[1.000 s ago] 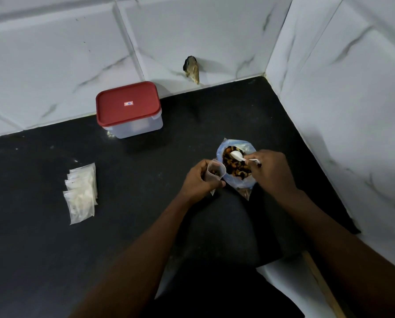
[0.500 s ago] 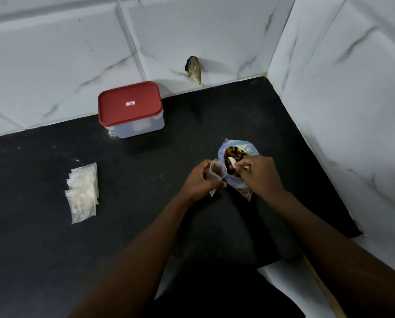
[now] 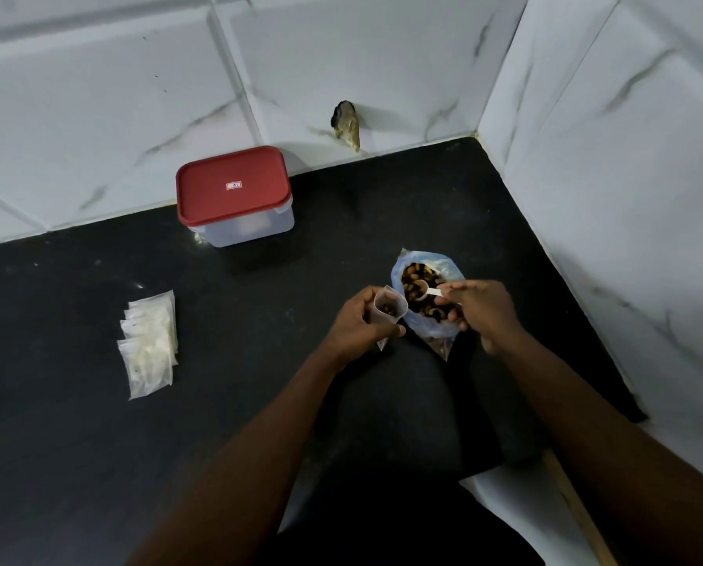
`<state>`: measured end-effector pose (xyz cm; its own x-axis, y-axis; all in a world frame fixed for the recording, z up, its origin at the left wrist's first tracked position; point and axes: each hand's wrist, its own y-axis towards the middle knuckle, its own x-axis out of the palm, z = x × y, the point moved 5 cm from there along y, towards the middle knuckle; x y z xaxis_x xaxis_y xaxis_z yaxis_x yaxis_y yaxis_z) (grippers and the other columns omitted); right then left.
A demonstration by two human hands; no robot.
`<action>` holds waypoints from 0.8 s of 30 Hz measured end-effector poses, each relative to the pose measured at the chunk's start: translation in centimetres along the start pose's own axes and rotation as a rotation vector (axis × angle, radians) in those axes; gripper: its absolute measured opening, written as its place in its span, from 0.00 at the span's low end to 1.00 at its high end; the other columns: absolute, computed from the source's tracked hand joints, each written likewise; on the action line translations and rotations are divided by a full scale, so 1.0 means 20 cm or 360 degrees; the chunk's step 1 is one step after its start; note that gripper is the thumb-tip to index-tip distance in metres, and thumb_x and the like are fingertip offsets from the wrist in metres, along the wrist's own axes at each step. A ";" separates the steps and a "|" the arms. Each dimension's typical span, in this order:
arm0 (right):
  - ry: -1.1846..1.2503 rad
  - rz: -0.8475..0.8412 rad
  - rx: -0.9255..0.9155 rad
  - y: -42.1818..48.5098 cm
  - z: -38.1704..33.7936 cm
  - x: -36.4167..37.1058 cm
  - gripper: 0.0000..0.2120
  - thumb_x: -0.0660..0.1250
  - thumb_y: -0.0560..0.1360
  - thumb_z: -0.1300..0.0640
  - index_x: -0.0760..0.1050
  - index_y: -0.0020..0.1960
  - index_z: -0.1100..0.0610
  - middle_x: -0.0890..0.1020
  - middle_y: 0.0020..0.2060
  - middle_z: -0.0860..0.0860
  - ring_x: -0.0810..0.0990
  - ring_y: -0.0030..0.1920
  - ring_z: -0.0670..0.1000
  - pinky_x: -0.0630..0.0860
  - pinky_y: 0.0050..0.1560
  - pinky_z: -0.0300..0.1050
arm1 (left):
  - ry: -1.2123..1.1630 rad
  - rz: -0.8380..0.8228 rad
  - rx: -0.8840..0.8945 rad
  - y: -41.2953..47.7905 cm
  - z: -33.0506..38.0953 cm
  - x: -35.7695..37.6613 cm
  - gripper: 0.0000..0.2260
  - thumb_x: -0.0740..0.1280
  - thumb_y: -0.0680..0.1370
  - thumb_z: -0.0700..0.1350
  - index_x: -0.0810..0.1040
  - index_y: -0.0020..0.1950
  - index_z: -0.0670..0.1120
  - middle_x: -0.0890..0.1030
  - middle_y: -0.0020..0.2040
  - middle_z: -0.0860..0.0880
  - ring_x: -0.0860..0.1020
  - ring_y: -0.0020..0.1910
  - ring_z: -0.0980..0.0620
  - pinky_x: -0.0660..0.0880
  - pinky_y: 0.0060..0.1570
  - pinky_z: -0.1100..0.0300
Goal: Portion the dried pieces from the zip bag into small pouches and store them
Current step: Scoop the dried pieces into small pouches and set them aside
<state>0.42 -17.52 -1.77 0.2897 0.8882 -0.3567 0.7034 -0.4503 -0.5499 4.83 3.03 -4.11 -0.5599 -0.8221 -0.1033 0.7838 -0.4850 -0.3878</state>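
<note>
Now the left grip (image 3: 360,322) grasps a small pouch (image 3: 390,309) left of the zip bag (image 3: 435,326) on the surface (image 3: 260,341); the right grip (image 3: 482,312) pinches a white spoon (image 3: 423,288) over its dried pieces (image 3: 413,277).

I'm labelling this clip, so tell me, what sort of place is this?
Probably a home kitchen corner: a dark countertop meets marble-look wall tiles, with a red-lidded food container. The left hand holds a small pouch, the right hand a spoon over the zip bag.
</note>
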 end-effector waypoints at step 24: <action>0.0268 0.0000 -0.0134 -0.08 -0.05 -0.11 0.06 0.69 0.79 0.56 0.83 0.54 0.50 0.87 0.46 0.52 0.74 0.31 0.45 0.69 0.30 0.38 | 0.0084 0.0224 0.0258 -0.03 0.02 -0.04 0.21 0.79 0.72 0.38 0.79 0.62 0.49 0.83 0.58 0.53 0.81 0.57 0.60 0.77 0.50 0.70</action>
<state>-0.73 -18.62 0.70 0.3891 0.8942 -0.2214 0.7534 -0.4472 -0.4822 4.84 3.81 -3.52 -0.4519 -0.8704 -0.1953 0.8857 -0.4117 -0.2145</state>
